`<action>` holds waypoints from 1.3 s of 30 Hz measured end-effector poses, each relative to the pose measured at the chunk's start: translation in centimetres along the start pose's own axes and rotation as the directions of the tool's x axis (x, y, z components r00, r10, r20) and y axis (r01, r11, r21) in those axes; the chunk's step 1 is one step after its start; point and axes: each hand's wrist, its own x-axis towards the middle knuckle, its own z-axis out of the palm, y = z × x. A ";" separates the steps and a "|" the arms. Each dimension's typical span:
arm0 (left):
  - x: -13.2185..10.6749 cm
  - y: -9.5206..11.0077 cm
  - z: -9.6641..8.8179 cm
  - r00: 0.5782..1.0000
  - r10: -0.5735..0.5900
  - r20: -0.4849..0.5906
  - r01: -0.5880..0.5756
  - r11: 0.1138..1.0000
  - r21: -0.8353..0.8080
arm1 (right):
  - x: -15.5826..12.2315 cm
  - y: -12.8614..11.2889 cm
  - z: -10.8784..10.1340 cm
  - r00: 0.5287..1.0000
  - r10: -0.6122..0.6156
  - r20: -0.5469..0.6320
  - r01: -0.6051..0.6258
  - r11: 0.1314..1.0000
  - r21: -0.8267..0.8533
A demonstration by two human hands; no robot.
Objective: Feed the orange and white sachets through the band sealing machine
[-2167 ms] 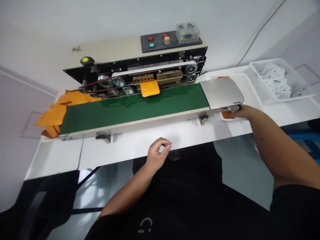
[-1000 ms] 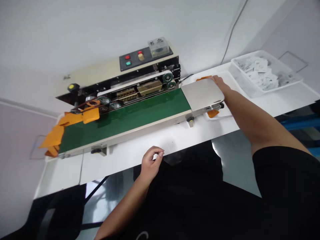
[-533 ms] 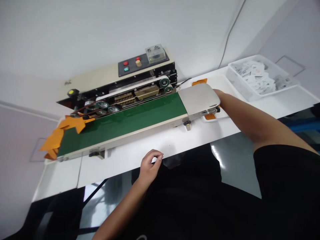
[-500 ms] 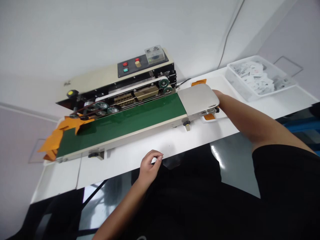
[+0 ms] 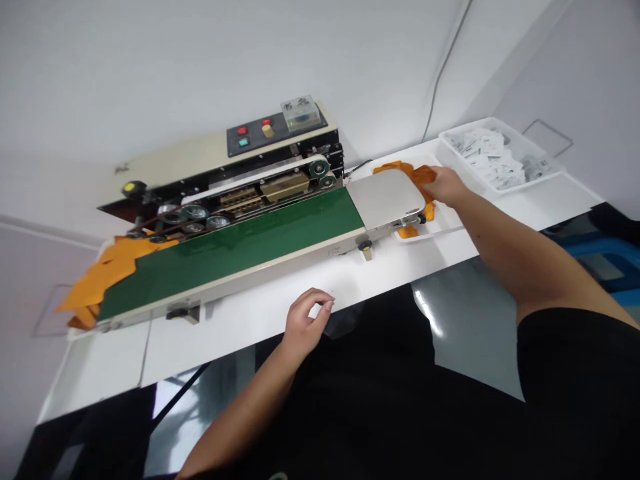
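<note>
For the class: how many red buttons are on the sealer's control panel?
2, on the control panel: one red button above the green button, another above the beige knob.

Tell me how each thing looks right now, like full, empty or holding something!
Right hand: touching a crumpled orange pouch
Crumpled orange pouch: bunched beside the steel plate
Left hand: fingers curled, holding nothing
Green conveyor belt: flat, orange pouches piled at its far end
Clear plastic bin: full of white packets
</note>
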 end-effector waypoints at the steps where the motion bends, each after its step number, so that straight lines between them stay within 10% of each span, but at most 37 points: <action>1: 0.6 0.1 0.6 1.000 0.008 0.009 -0.008 1.000 -0.019 | -0.4 0.4 -0.6 0.997 0.033 -0.069 -0.026 0.995 0.098; 5: 3.5 0.6 3.9 0.998 -0.009 0.061 0.017 0.991 -0.135 | -1.9 1.1 -2.9 0.962 0.151 -0.228 0.010 0.813 0.583; 11: 12.1 3.8 9.9 0.995 -0.002 0.098 0.036 0.938 -0.346 | -6.7 -0.5 -4.7 0.988 0.118 -0.100 0.042 0.418 0.907; 15: 19.2 7.0 12.2 0.992 -0.125 0.018 0.114 0.826 -0.552 | -12.8 -3.5 -3.6 0.995 -0.001 0.098 -0.088 0.434 0.896; 18: 21.4 8.2 12.4 0.947 -0.160 0.280 0.315 0.643 -0.698 | -17.3 -5.8 -1.7 0.979 -0.012 0.204 -0.171 0.497 0.851; 21: 20.0 8.3 11.3 0.898 -0.188 0.398 0.432 0.542 -0.720 | -20.6 -6.9 0.7 0.972 0.043 0.231 -0.218 0.531 0.819; 27: 12.0 6.8 7.9 0.916 -0.379 0.130 0.300 0.434 -0.849 | -24.1 -7.4 5.1 0.993 0.094 0.067 -0.108 0.557 0.824; 34: 3.9 5.1 6.3 0.919 -0.378 0.108 0.235 0.308 -0.922 | -26.7 -11.1 12.3 0.992 0.017 -0.121 0.079 0.666 0.742; 39: 0.8 3.1 3.7 0.883 -0.459 -0.101 0.112 0.414 -0.903 | -27.6 -11.9 16.5 0.955 -0.232 0.183 0.104 0.844 0.526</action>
